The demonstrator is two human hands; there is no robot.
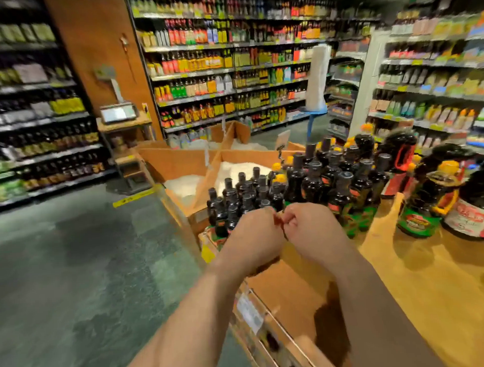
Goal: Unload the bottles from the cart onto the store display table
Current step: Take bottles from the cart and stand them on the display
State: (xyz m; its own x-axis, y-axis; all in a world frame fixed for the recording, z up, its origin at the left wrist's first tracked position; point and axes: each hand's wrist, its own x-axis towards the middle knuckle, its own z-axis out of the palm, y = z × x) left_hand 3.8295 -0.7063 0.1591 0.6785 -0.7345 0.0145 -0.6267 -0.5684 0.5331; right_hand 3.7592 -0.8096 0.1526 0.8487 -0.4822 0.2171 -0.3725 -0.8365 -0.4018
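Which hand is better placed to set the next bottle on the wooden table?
Probably the right hand: it is nearer the table, which lies on its side. The left hand sits toward the aisle. Both have curled fingers over the dark bottles.

Supermarket aisle under warm indoor light. Dark green tiled floor (pixel 73 258) across the lower left, crossed by a yellow strip (pixel 133 198). Tall shelves (pixel 226 71) crammed with goods along the top and both sides. Brown wooden pillar (pixel 99 51) at upper left, a weighing scale (pixel 117 113) on a small stand at its foot. White column (pixel 369 77) at upper right.
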